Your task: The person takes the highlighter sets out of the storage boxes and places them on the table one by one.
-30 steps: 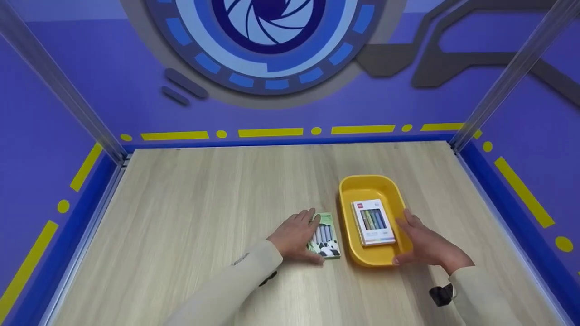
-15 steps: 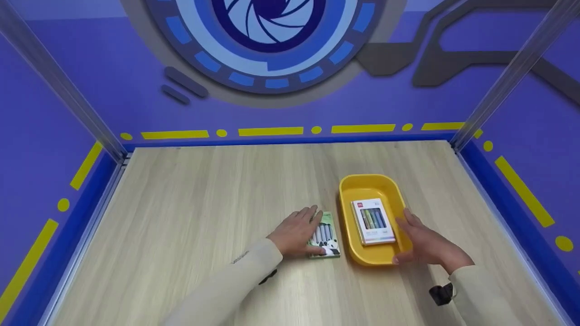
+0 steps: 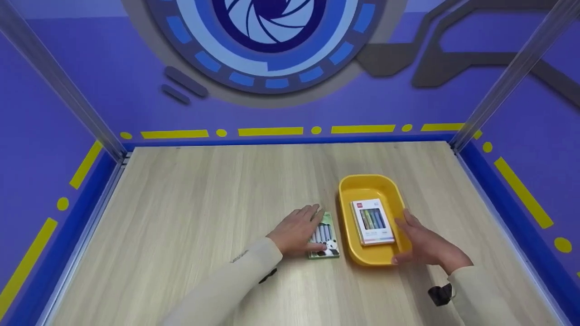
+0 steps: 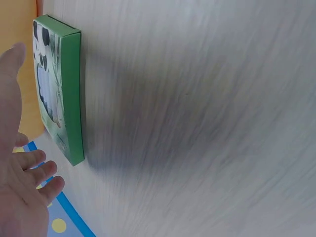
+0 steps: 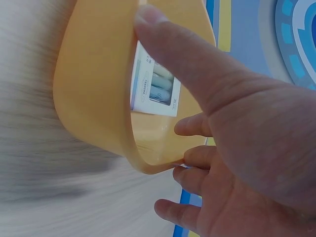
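Observation:
A slim green box (image 3: 330,233) with a panda picture and a window showing light-coloured sticks lies flat on the table. My left hand (image 3: 294,231) is close over its left side, fingers extended, thumb across the lower part. In the left wrist view, the green side of that box (image 4: 73,94) faces the camera, with the fingers (image 4: 44,173) near one end. A yellow tray (image 3: 369,183) stands just to the right, holding a white box (image 3: 380,237) with a window of coloured sticks. My right hand (image 3: 428,244) is at the tray's right rim, its thumb (image 5: 168,39) on the edge, fingers loosely extended.
The wooden table (image 3: 204,203) is bounded by a purple-blue back wall (image 3: 281,115) and matching side walls. Metal posts (image 3: 503,77) stand at the back corners. Dark wrist devices (image 3: 440,295) are strapped at the sleeves.
My left hand has shifted slightly forward and over the green box, its thumb moving up from the near edge onto the panda picture. The right hand and the tray stay in place.

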Demonstrator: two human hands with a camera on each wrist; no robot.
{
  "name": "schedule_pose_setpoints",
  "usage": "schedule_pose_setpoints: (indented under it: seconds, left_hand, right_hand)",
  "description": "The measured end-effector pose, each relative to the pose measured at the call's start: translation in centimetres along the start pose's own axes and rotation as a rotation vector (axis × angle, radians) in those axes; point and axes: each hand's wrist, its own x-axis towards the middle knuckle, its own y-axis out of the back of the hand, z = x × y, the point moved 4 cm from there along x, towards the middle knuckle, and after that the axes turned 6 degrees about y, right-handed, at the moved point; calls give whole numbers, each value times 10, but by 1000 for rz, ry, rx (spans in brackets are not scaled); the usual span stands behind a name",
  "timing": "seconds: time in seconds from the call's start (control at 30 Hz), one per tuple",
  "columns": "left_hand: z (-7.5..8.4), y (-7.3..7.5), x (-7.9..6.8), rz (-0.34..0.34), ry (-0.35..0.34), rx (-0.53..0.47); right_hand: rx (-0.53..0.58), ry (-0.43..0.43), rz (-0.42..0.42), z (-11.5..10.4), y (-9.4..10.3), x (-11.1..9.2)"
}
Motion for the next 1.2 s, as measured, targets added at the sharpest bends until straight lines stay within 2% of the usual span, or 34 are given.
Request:
schedule_pose_setpoints:
  seconds: [0.17, 0.4, 0.63, 0.93, 1.07, 1.2]
  left_hand:
    - [1, 3, 1, 13, -16, 9]
    - [-2, 7, 2, 75, -33, 32]
    - [2, 12, 2, 61, -32, -21]
    - [5, 22, 7, 111, -72, 34]
    - [8, 28, 11, 142, -87, 42]
    - [11, 32, 14, 145, -103, 59]
  right_hand:
    - [-10, 0, 7, 1, 0, -1]
    - [-16, 20, 8, -1, -1, 1]
    - [-28, 21, 8, -3, -1, 2]
    - [-23, 25, 2, -2, 0, 4]
    - [5, 7, -3, -1, 1, 3]
    - [36, -3, -11, -3, 2, -1]
